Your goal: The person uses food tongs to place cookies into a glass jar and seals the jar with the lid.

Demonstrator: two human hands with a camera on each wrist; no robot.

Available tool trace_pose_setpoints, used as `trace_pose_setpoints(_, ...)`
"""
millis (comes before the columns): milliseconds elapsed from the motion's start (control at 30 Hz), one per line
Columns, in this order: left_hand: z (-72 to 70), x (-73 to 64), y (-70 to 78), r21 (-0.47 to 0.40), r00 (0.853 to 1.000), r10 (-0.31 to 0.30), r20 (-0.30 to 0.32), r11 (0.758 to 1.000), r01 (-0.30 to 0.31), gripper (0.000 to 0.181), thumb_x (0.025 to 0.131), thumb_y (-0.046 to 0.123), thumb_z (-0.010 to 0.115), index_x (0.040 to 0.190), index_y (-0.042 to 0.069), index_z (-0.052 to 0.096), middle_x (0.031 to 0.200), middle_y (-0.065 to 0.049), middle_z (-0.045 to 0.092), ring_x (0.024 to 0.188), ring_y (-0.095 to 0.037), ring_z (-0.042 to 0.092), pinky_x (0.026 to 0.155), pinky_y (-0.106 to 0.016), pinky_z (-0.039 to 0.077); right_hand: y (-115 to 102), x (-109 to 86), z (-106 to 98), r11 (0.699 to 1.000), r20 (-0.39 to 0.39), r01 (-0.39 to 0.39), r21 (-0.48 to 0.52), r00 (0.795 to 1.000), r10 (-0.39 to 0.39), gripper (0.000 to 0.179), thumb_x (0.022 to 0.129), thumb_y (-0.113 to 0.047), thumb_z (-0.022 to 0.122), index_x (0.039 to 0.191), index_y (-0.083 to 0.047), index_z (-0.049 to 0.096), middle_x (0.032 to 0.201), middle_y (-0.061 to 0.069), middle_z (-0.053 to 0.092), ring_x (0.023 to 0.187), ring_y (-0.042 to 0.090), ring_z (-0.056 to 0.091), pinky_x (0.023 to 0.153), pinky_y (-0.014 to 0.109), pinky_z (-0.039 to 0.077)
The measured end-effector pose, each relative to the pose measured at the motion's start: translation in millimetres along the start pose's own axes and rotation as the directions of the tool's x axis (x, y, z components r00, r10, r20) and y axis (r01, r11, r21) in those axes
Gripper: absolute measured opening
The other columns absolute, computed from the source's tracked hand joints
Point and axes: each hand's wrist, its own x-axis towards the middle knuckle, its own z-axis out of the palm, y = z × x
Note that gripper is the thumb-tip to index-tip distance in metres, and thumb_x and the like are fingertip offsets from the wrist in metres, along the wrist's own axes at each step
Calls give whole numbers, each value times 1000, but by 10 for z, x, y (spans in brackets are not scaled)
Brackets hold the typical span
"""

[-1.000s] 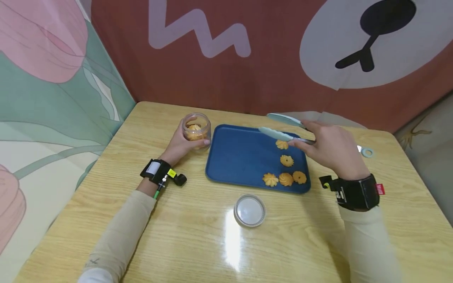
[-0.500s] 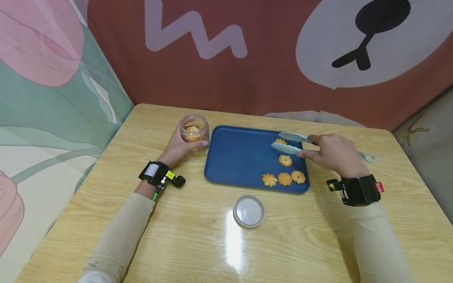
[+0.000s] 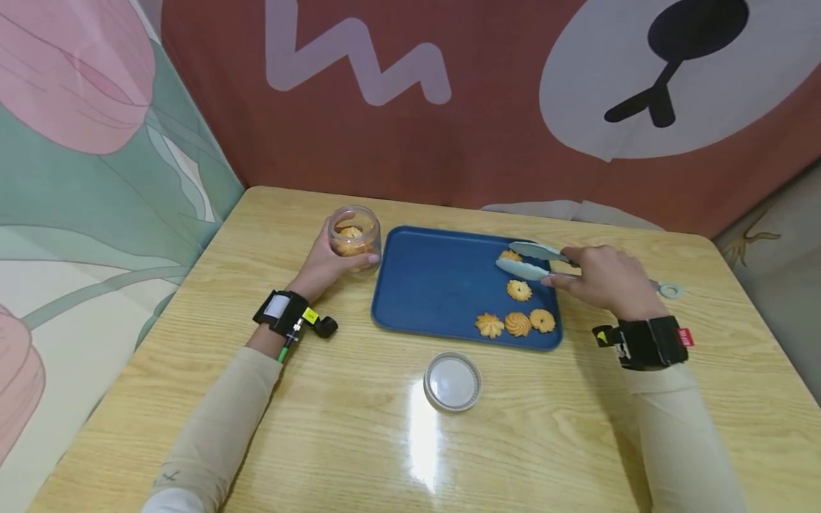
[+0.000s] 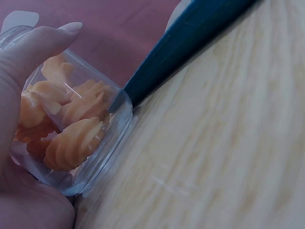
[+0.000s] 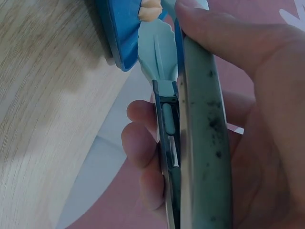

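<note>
Here, golden fluted cookie [image 3: 509,255] is flanked by mint-tipped tongs [image 3: 524,270] gripped in nearer right hand [image 3: 606,280]; clear round jar [image 3: 356,240], in left hand [image 3: 325,264].

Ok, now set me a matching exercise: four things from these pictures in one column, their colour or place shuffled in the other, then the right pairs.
Things
1. jar
2. tray
3. tongs
4. round lid

Colour or place
A. held in the right hand
B. on the table, below the tray in the head view
C. gripped by the left hand, with cookies inside
D. dark blue

Right pairs
1-C, 2-D, 3-A, 4-B
</note>
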Motion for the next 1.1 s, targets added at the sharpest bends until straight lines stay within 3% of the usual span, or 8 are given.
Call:
trace_pose_setpoints(233, 39, -87, 232, -19, 1000, -10, 17, 1000, 10, 89, 70, 13, 84, 140, 28, 31, 139, -16, 36, 122, -23, 39, 103, -48, 31, 22, 4, 26, 1000, -29, 11, -8, 1000, -11, 70, 82, -56, 64, 124, -1, 58, 108, 26, 65, 84, 37, 61, 63, 58, 51)
trace_pose_setpoints(433, 22, -42, 105, -55, 1000, -4, 18, 998, 5, 89, 69, 16, 85, 139, 32, 32, 139, -18, 37, 120, -20, 41, 102, -47, 32, -9, 6, 40, 997, -98, 58, -43, 993, -62, 54, 81, -43, 71, 120, -6, 63, 101, 21, 68, 76, 32, 62, 56, 52, 52)
trace_pose_setpoints(633, 3, 5, -47, -32, 1000, 9, -5, 999, -9, 92, 66, 21, 87, 138, 35, 32, 137, -15, 40, 119, -17, 42, 101, -47, 33, -47, 12, 34, 996, -126, 67, -62, 989, -74, 55, 79, -44, 73, 119, -7, 64, 99, 20, 69, 71, 31, 62, 50, 49, 51)
trace_pose_setpoints(933, 45, -80, 176, -51, 999, -8, 31, 999, 10, 88, 71, 12, 83, 140, 27, 30, 140, -21, 36, 120, -21, 41, 102, -46, 32, -99, 5, 51, 995, -134, 92, -29, 986, -95, 58, 82, -49, 68, 122, -8, 62, 103, 20, 69, 77, 32, 63, 53, 49, 52)
trace_pose_setpoints(1100, 15, -77, 148, -45, 1000, -3, 17, 999, 4, 89, 70, 13, 84, 140, 29, 31, 139, -20, 38, 120, -21, 42, 102, -48, 32, -205, 53, -6, 992, -186, 130, -5, 974, -129, 58, 81, -49, 68, 121, -8, 62, 102, 20, 69, 76, 31, 63, 52, 48, 52)
